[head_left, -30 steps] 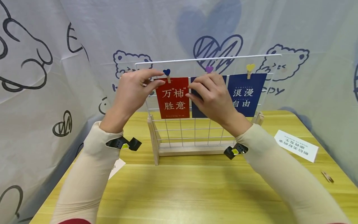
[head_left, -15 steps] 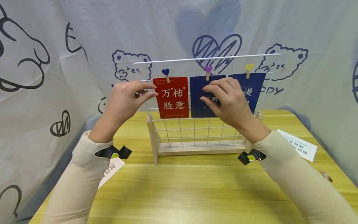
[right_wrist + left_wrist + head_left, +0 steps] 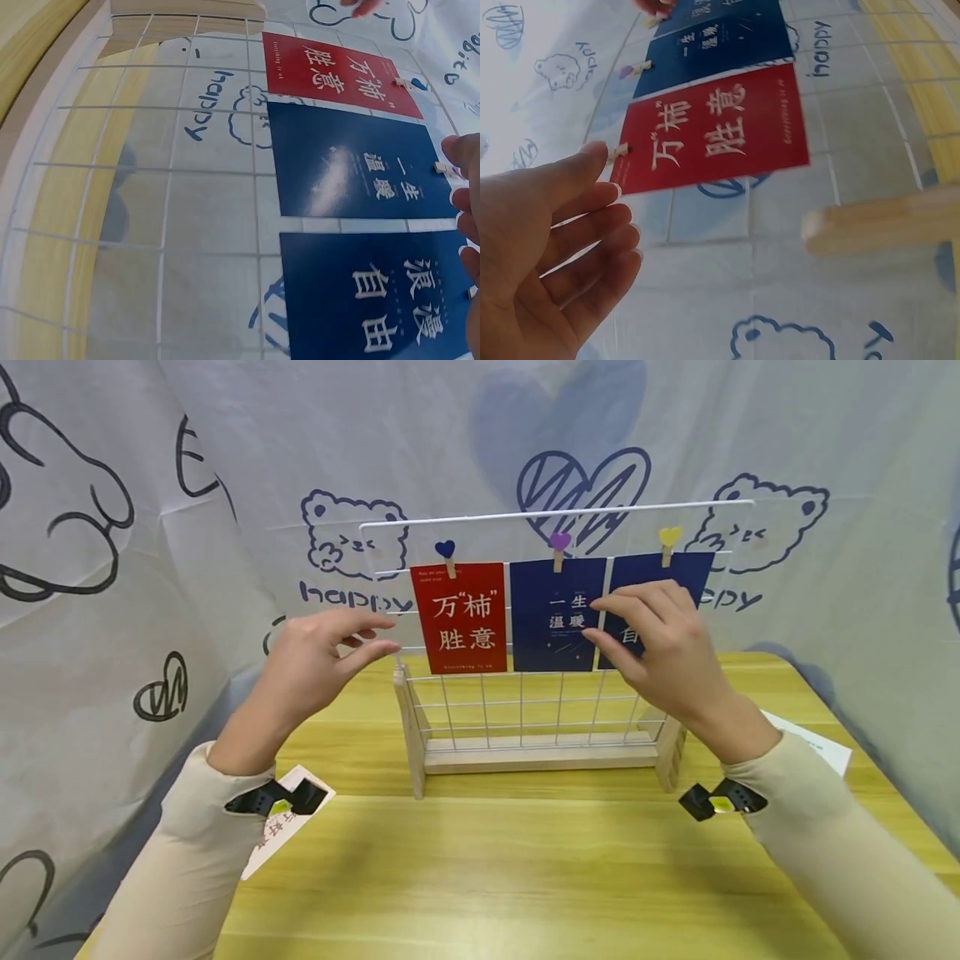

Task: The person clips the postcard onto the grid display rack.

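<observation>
A red card (image 3: pixel 459 618) hangs on a white wire grid rack (image 3: pixel 521 714) under a clip with a dark blue heart (image 3: pixel 445 549). Beside it hang two dark blue cards, the middle one (image 3: pixel 540 618) under a purple heart clip (image 3: pixel 559 542), the right one (image 3: pixel 697 575) under a yellow heart clip (image 3: pixel 670 537). My left hand (image 3: pixel 311 664) is in the air left of the red card, thumb and fingers apart and holding nothing. In front of the right blue card, partly hiding it, is my right hand (image 3: pixel 663 643), its thumb and fingertips apart with nothing between them.
The rack stands on wooden feet (image 3: pixel 411 735) on a yellow wood-grain table (image 3: pixel 510 860). A pale card (image 3: pixel 296 818) with writing lies by my left wrist. A white card (image 3: pixel 813 743) lies at the right, partly behind my right sleeve. Behind hangs a curtain with drawings (image 3: pixel 450 435).
My left hand has come away from the blue heart clip, down and left. My right hand has drawn right and down from the red card's edge. The cards stay hanging.
</observation>
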Available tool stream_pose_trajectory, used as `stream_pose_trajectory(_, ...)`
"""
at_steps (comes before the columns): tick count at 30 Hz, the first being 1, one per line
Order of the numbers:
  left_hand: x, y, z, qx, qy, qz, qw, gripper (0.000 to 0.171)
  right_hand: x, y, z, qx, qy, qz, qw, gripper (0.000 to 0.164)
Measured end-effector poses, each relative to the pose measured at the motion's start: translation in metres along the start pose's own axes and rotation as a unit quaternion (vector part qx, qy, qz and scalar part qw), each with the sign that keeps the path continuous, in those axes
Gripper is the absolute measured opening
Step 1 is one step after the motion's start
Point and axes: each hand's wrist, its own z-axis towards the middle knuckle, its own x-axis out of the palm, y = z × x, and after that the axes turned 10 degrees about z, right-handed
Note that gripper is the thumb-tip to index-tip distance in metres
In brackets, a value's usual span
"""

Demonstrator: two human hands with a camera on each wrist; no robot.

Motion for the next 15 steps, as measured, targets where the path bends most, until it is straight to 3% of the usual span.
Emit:
stream_pose_trajectory(6,0.001,0.013,-0.023,-0.045,0.051,-0.007,0.9977,0.033,-0.012,-0.001,-0.021,0.026,0.018,-0.013,0.999,0.046)
stream_pose_trajectory(15,0.006,0.034,-0.050,-0.079,0.098,0.002,0.9920,0.039,-0.028,-0.006,-0.060,0.093,0.023,-0.018,0.995,0.054)
